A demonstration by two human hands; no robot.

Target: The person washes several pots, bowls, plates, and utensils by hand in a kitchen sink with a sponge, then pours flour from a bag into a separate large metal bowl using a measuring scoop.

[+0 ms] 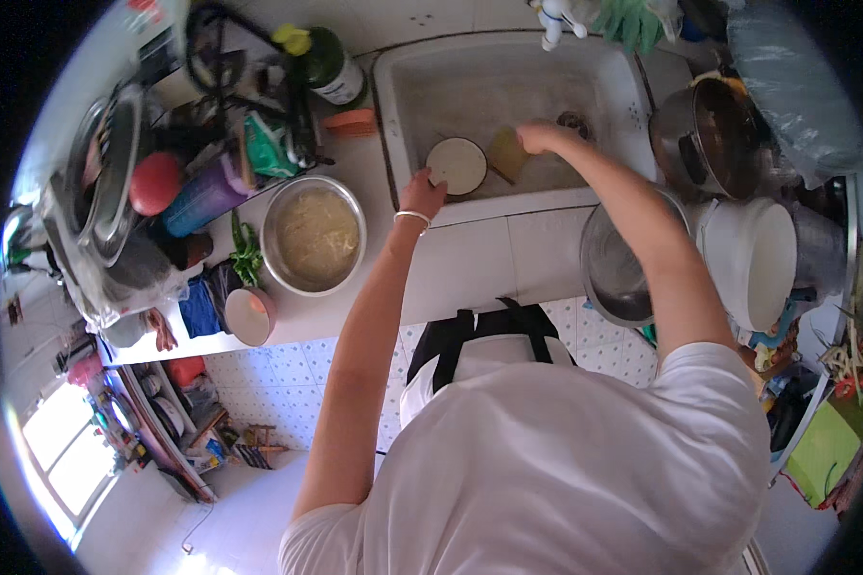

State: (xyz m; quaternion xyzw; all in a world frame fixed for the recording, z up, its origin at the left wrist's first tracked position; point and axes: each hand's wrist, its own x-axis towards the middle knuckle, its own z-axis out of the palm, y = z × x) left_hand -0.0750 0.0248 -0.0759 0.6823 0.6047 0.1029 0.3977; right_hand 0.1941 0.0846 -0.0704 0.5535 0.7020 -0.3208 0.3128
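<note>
In the sink (395, 86), a round white bowl (457, 165) sits near the front left corner. My left hand (424, 194), with a pale bracelet at the wrist, grips the bowl's near rim. My right hand (537, 136) holds a yellowish cloth or scouring pad (508, 152) just right of the bowl; motion blurs it. A dark drain (574, 123) lies partly hidden behind my right wrist.
A steel basin (316, 237) with cloudy liquid and pale food stands left, beside green peppers (244, 251) and a pink cup (249, 316). On the right are another metal basin (615, 266), a white bucket (751, 259) and a steel pot (705, 140). A green bottle (334, 68) stands back left.
</note>
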